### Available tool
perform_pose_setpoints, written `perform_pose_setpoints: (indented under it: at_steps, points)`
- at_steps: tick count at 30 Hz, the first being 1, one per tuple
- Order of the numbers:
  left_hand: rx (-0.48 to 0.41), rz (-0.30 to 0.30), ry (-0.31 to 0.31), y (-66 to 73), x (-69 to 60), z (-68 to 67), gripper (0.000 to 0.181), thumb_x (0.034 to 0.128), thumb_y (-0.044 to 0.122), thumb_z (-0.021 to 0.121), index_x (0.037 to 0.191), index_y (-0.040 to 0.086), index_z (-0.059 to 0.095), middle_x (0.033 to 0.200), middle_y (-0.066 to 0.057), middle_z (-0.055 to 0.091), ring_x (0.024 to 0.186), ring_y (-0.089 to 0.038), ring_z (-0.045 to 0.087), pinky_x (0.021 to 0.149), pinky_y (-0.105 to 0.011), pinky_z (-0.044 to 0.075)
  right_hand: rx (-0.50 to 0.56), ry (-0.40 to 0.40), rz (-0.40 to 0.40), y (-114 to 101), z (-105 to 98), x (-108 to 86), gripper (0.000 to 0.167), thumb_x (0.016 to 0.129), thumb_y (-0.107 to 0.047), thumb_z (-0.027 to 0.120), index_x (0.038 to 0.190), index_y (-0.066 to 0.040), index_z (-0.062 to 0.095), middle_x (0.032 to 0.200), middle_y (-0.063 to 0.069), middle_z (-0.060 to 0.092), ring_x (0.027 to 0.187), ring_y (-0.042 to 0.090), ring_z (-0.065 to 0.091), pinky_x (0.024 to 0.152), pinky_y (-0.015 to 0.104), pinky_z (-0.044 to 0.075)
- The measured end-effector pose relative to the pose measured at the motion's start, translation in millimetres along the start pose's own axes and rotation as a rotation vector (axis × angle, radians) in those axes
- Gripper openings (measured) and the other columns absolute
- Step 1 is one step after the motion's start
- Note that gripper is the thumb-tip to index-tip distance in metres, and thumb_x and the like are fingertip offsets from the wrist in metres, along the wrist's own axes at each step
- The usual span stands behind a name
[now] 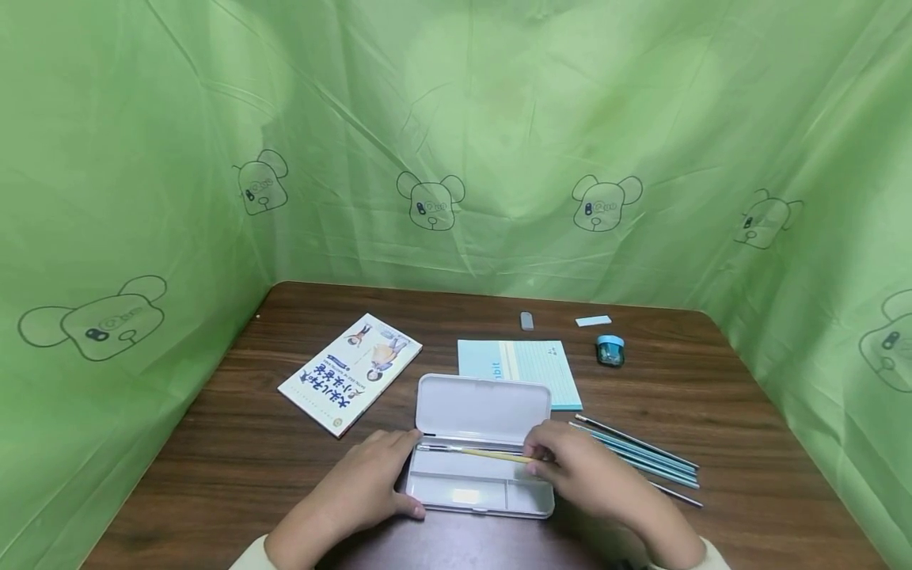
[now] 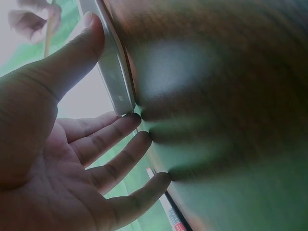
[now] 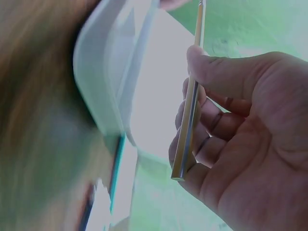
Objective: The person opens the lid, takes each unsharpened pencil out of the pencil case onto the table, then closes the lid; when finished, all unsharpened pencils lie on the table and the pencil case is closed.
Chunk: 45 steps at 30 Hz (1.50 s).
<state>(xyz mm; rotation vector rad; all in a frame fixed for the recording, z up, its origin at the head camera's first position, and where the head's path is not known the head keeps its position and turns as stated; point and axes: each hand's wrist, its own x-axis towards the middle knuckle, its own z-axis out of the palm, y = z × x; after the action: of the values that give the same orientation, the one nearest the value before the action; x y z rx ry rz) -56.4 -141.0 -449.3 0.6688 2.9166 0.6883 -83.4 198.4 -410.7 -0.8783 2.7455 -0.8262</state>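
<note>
At the near middle of the brown wooden table, a pale pencil case is lying open, its lid tilting back on the far side and its low dividers showing inside. The left hand is spanning the left end of the case, with its thumb touching the near corner and its fingers standing wide from the thumb, mostly straight and slightly apart. The right hand is pinching a yellow pencil near one end, its thumb pressing the shaft against the curled fingers. That pencil is stretching leftward over the far compartment, its metal-banded end pointing toward the left hand; whether it is touching the case, one cannot tell. Behind the lid, a light-blue notebook is lying partly covered. To the left, a white picture-covered book is resting at a slant. Beside the right forearm, several teal pencils are lying in a loose slanting row. Farther back, a blue-topped sharpener is standing near the notebook, while a small grey block and a pale blue strip are lying beyond. Green cloth printed with bear faces is hanging around the table.
</note>
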Motion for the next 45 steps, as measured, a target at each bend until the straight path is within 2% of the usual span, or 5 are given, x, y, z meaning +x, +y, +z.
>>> perform_pose_setpoints:
  at_steps: [10,17,21,27,45]
  points:
    - [0.006,-0.001,0.001,-1.3,-0.1,0.6,0.102,0.0684,0.045,0.104,0.151,0.003,0.062,0.142,-0.015,0.075,0.129,-0.037,0.069,0.106,-0.063,0.059,-0.11,0.199,0.037,47,-43,-49.5,0.019,0.094,-0.01,0.087,0.097,-0.023,0.073,0.091,-0.021,0.063,0.084,-0.007,0.054,0.069,0.025,0.054]
    - [-0.003,0.002,0.001,-1.8,-0.1,0.6,0.101,0.0681,0.045,0.104,0.151,0.005,0.063,0.141,-0.014,0.076,0.128,-0.036,0.069,0.105,-0.063,0.059,-0.203,0.16,0.27,92,-64,-73.8,0.018,0.097,-0.013,0.085,0.096,-0.024,0.07,0.09,-0.014,0.064,0.083,-0.005,0.054,0.07,0.026,0.053]
    - [-0.001,0.0,-0.001,-2.2,0.0,0.3,0.102,0.0675,0.045,0.104,0.151,0.004,0.063,0.141,-0.015,0.075,0.129,-0.037,0.069,0.105,-0.064,0.059,-0.204,0.107,0.331,118,-66,-76.4,0.014,0.099,-0.013,0.083,0.097,-0.019,0.071,0.088,-0.009,0.063,0.079,-0.001,0.052,0.066,0.026,0.048]
    - [-0.004,-0.007,-0.009,-1.3,-0.1,0.5,0.102,0.0682,0.045,0.104,0.151,0.003,0.062,0.144,-0.017,0.074,0.131,-0.039,0.068,0.106,-0.065,0.058,-0.196,0.082,0.342,142,-63,-72.9,0.011,0.099,-0.01,0.082,0.097,-0.016,0.072,0.087,-0.007,0.066,0.077,0.0,0.053,0.065,0.028,0.049]
    - [-0.019,-0.021,-0.016,0.0,0.9,-0.8,0.103,0.0683,0.045,0.104,0.151,0.001,0.062,0.144,-0.018,0.073,0.132,-0.039,0.068,0.107,-0.067,0.057,-0.184,0.053,0.323,161,-58,-66.8,0.013,0.097,-0.008,0.084,0.094,-0.015,0.073,0.086,-0.008,0.07,0.079,0.0,0.058,0.066,0.028,0.052]
